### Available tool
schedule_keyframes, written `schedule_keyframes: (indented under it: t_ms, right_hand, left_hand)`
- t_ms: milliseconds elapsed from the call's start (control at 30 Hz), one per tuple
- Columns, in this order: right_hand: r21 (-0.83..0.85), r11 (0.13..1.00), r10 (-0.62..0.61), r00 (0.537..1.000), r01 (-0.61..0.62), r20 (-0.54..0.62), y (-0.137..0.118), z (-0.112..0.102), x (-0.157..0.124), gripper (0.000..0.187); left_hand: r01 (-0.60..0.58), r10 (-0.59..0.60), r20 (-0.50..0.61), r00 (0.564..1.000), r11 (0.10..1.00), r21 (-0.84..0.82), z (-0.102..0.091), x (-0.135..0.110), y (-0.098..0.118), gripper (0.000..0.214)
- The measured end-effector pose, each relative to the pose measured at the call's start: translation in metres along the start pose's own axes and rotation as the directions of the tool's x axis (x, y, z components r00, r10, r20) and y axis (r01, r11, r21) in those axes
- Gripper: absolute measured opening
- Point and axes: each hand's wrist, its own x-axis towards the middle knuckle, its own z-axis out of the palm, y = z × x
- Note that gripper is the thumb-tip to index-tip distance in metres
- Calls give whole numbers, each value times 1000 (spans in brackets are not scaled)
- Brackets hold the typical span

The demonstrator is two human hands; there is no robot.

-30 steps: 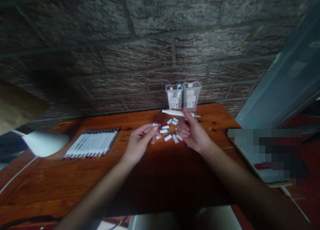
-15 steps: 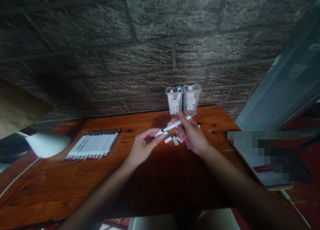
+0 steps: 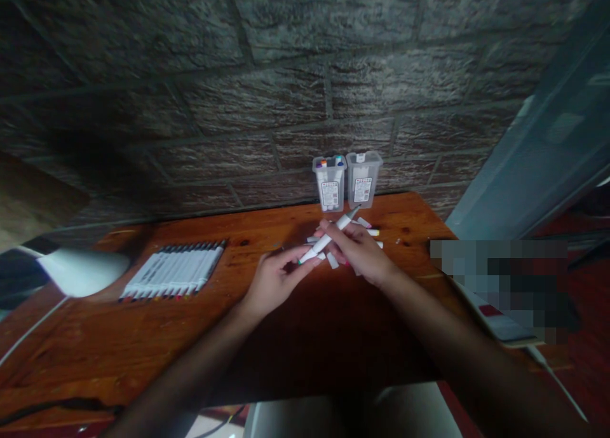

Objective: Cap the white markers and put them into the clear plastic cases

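A white marker (image 3: pixel 328 236) slants between my two hands, its grey tapered end pointing up and right. My right hand (image 3: pixel 366 252) grips the barrel between thumb and fingers. At the lower end, my left hand (image 3: pixel 272 280) pinches a white cap (image 3: pixel 308 256) with a green end, lined up against the marker. Below and behind the fingers lie several loose white caps (image 3: pixel 332 260), some with coloured ends; my right hand hides part of them.
Two clear plastic boxes stand by the brick wall: a left box (image 3: pixel 330 196) with markers and a right box (image 3: pixel 363 190). Several markers (image 3: pixel 174 271) lie in a row at left, near a white lamp (image 3: pixel 88 273). A partly blurred-out flat object (image 3: pixel 500 323) sits at right.
The cap in my left hand, earlier apart from the marker with its opening showing, is now against the marker's lower end. The marker has tilted more steeply.
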Motion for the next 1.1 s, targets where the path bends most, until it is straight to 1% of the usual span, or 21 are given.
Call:
schedule_keyframes:
  t_ms: [100,167,267,333,400,467,500,567,600,700,833,933,1100]
  right_hand:
    - [-98,995,-6,999,2,-40,0,-1,0,42]
    - [-209,975,-86,995,74,-51,1,0,0,40]
    - [-352,911,-247,968,215,-47,1,2,-3,28]
    - [-418,869,-296,955,265,-10,0,3,-6,24]
    - [-485,824,-297,952,294,71,-1,4,-9,26]
    - [-556,765,-291,945,325,152,-2,4,-12,30]
    - [-584,738,-291,941,337,174,-3,4,-12,32]
    - [-615,707,-302,935,349,184,-3,4,-13,34]
    - [-617,704,-308,934,351,179,-4,3,-13,35]
    - [-597,724,-323,934,347,150,-4,3,-13,38]
    - [-599,726,-345,932,339,109,-3,3,-12,39]
    - [-611,709,-349,928,354,132,-2,4,-12,41]
    - [-679,647,-309,934,346,181,1,6,-13,41]
  left_hand:
    - [8,-7,-39,999,1000,15,0,2,3,26]
    - [16,-16,-34,999,1000,8,-1,3,3,24]
    - [31,-29,49,998,999,-21,1,2,2,22]
    - [32,-28,130,991,999,-30,3,1,1,22]
    - [12,-6,191,982,999,-30,6,0,0,21]
    - [-21,27,225,974,999,-31,8,0,1,17]
    - [-31,36,235,971,999,-27,8,0,1,16]
    - [-22,24,244,970,1000,-11,7,0,3,14]
    - [-6,7,242,970,1000,-3,6,0,4,13]
    - [31,-32,229,973,1000,7,4,1,4,14]
    - [15,-24,232,972,999,38,4,1,0,15]
    - [-4,-9,264,965,999,49,7,0,-3,16]
    - [-22,24,336,942,1000,-10,5,0,-3,15]
